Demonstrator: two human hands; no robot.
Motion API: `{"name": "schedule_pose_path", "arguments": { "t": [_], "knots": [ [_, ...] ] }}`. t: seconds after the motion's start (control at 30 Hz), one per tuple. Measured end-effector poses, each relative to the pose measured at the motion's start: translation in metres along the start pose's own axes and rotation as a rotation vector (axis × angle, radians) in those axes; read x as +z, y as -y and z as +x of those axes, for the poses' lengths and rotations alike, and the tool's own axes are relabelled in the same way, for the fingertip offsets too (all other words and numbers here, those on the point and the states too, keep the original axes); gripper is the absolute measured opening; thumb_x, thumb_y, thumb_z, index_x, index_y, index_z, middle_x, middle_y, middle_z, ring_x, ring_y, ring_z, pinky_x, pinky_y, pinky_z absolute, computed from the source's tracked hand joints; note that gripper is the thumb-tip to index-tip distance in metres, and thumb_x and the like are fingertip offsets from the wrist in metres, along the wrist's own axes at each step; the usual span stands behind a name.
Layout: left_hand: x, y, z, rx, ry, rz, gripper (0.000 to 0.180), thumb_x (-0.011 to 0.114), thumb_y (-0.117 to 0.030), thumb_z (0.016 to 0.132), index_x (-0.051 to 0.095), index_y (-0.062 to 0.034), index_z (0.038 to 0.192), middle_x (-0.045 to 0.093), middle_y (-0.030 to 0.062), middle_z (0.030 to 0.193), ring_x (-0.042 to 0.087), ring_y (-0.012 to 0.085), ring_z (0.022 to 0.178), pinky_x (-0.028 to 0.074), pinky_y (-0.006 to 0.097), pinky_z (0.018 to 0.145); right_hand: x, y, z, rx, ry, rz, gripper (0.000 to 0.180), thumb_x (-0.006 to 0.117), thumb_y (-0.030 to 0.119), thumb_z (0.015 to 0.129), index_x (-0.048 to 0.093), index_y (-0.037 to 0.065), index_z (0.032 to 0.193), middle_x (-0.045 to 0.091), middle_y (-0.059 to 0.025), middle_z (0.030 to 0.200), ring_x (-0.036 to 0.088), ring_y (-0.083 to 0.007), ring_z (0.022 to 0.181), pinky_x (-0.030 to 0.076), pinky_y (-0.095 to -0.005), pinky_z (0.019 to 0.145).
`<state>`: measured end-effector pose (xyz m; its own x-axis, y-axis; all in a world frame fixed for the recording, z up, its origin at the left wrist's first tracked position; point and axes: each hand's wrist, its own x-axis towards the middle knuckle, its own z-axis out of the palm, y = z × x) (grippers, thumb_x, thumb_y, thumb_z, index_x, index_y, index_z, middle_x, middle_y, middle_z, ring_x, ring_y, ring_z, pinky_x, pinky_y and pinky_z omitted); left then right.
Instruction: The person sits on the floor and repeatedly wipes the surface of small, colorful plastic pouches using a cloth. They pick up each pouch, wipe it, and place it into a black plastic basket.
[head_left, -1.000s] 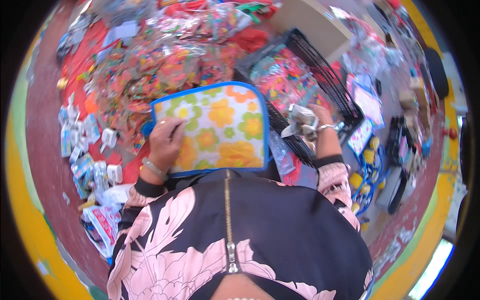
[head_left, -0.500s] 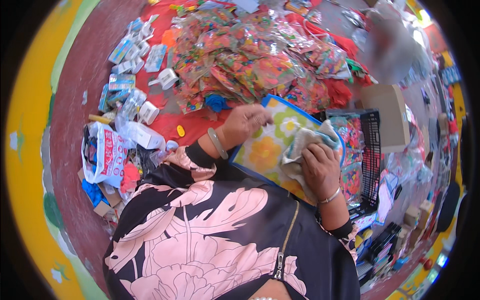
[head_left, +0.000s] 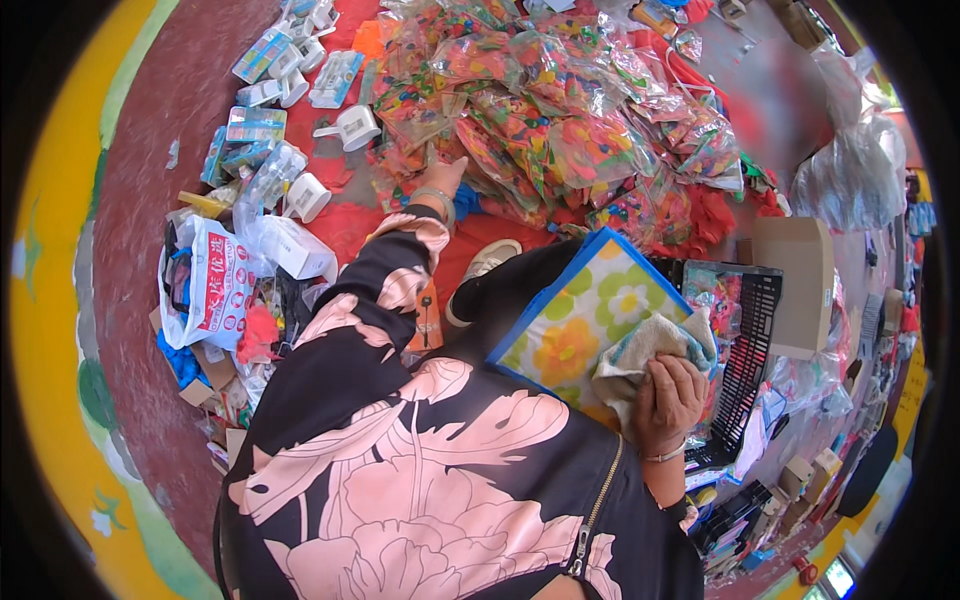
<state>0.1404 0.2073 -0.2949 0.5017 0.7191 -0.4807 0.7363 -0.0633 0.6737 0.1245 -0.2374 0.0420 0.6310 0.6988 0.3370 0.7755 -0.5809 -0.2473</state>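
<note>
My left hand (head_left: 440, 177) reaches out to the near left edge of a pile of clear plastic packets (head_left: 560, 110) with small colourful pieces inside. Its thumb side stands apart from the other fingers, which are partly hidden; I see nothing held in it. My right hand (head_left: 672, 396) grips a crumpled off-white cloth (head_left: 650, 345) with a blue-green stripe. That cloth rests on a flat floral piece (head_left: 565, 345) with a blue border, yellow-orange and green flowers, lying across my lap.
Right of my lap stands a black plastic crate (head_left: 750, 350) with packets inside, beside an open cardboard box (head_left: 795, 285). White plastic containers (head_left: 357, 127) and small boxed packages (head_left: 256, 125) lie at the left. A white-and-red plastic bag (head_left: 213, 285) sits nearer.
My left hand has left the floral piece and stretched forward to the packet pile. My right hand still holds the cloth on the floral piece. A shoe and dark trouser leg now show.
</note>
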Motion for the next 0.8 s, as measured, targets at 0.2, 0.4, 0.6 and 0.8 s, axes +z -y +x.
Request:
{"name": "schedule_pose_path", "arguments": {
  "t": [0.2, 0.4, 0.6, 0.8],
  "knots": [
    [0.041, -0.037, 0.011, -0.104, -0.139, 0.261, 0.074, 0.057, -0.063, 0.074, 0.065, 0.0072, 0.097, 0.063, 0.0282, 0.101, 0.062, 0.0361, 0.1, 0.048, 0.043, 0.082, -0.001, -0.001, 0.003, 0.063, 0.048, 0.035, 0.017, 0.062, 0.004, 0.075, 0.065, 0.004, 0.092, 0.065, -0.01, 0.095, 0.06, -0.0279, 0.091, 0.044, -0.0389, 0.083],
    [0.037, -0.055, 0.017, -0.013, 0.0, 0.293, 0.042, 0.056, -0.04, 0.079, 0.068, -0.0036, 0.097, 0.064, 0.0219, 0.105, 0.059, 0.0375, 0.102, 0.046, 0.044, 0.086, -0.001, -0.002, 0.005, 0.075, 0.043, 0.037, 0.019, 0.063, 0.004, 0.073, 0.065, 0.005, 0.092, 0.065, -0.0079, 0.095, 0.06, -0.0262, 0.091, 0.043, -0.0376, 0.081],
    [0.002, -0.021, 0.038, 0.482, -0.09, 0.107, 0.034, 0.055, -0.034, 0.077, 0.067, -0.0041, 0.088, 0.064, 0.022, 0.097, 0.06, 0.0388, 0.092, 0.047, 0.043, 0.081, -0.005, 0.001, 0.011, 0.042, 0.018, 0.016, 0.02, 0.065, 0.003, 0.07, 0.066, 0.006, 0.09, 0.065, -0.0059, 0.094, 0.06, -0.0236, 0.091, 0.042, -0.036, 0.08],
    [-0.07, -0.058, 0.003, 0.27, 0.188, -1.081, 0.003, 0.056, -0.006, 0.078, 0.059, -0.0053, 0.077, 0.059, 0.0044, 0.072, 0.061, 0.0189, 0.065, 0.05, 0.034, 0.062, -0.004, 0.005, 0.003, 0.047, -0.035, 0.004, 0.019, 0.066, 0.004, 0.071, 0.066, 0.006, 0.09, 0.065, -0.0057, 0.093, 0.06, -0.0241, 0.091, 0.043, -0.0358, 0.081]
  ]
}}
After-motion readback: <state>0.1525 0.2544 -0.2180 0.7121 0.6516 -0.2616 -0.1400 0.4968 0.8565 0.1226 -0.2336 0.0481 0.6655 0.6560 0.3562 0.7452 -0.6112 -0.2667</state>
